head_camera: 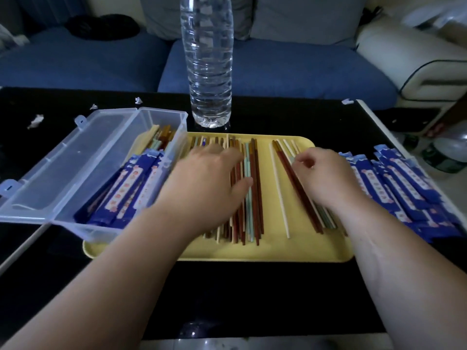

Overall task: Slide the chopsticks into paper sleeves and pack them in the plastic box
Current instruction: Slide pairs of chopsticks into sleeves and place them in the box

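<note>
Clear plastic box (63, 170), glossy black table (252, 299), matt yellow tray (265, 248), blue paper sleeves (409, 188)

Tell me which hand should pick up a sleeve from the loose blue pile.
Right. The right hand sits directly beside the sleeve pile off the tray's right edge. The left hand rests on the middle chopsticks near the plastic box, on the far side from the pile.

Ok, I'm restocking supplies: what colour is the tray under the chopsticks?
The tray is pale yellow, clearest in the head view.
</note>
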